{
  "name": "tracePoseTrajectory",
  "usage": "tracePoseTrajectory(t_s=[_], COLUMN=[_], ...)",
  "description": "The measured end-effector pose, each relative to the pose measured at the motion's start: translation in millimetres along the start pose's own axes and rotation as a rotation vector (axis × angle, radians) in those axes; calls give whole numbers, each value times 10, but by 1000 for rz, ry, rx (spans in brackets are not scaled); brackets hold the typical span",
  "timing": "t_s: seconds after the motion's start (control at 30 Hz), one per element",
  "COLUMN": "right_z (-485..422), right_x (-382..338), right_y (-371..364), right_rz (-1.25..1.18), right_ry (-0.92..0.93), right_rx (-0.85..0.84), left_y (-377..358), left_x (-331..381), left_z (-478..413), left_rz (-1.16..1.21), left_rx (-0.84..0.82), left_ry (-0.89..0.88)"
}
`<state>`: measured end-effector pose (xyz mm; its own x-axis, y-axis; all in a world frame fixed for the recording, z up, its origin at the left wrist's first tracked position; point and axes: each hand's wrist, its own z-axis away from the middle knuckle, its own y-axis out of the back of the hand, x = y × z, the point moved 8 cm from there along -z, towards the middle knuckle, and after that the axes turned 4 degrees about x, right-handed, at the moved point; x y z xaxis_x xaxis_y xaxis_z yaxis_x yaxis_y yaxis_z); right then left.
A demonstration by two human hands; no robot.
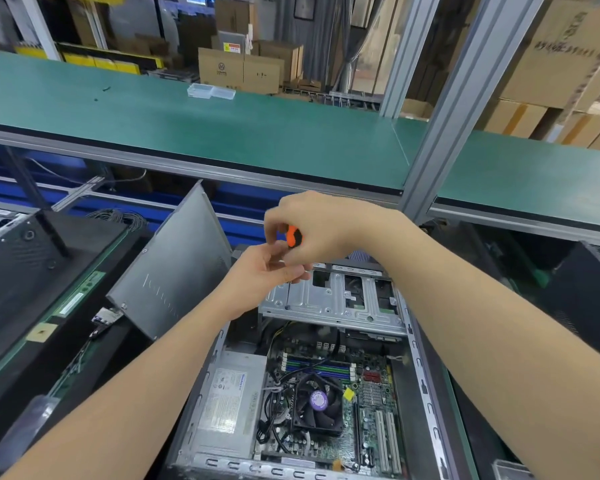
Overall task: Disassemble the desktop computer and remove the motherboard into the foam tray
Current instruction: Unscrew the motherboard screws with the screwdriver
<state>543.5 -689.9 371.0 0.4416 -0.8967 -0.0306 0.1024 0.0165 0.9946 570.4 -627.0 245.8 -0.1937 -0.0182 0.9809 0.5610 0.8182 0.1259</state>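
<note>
Screwdriver (294,236) in right hand (321,221) and left hand (262,273), drive cage (326,301) overhanging motherboard (373,396)

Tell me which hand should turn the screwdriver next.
Right, probably. The right hand grips the screwdriver by its orange handle from above, ready to twist. The left hand only pinches the shaft lower down, steadying its tip on the drive cage.

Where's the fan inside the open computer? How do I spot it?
Look into the open computer case at the bottom of the picture. On its green motherboard, just right of the silver power supply box, sits the fan. It is the only black square frame with blades, and it has a round purple sticker in its middle.
</note>
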Motion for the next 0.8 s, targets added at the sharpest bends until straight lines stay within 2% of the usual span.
tracePoseTrajectory(t_s=[0.1,0.17,0.23,0.33,0.57,0.8], right_z=[20,19,-30,-89,-53,-63], right_x=[127,184,217,208,8,-31], right_y=[110,50,-75,-111,-24,-95], right_rz=[88,118,0,-97,78,92], right_ry=[-250,-429,-484,-398,-92,-9], right_rx=[280,293,242,159,-73,-104], left_y=[-29,-48,-55,-47,-50,-56], left_x=[16,13,8,-8,-17,-67], left_z=[12,6,-8,-18,-2,-2], left_rz=[-8,12,20,-1,4,15], left_rx=[13,19,28,39,-1,19], left_ry=[-11,-9,-6,6,24,39])
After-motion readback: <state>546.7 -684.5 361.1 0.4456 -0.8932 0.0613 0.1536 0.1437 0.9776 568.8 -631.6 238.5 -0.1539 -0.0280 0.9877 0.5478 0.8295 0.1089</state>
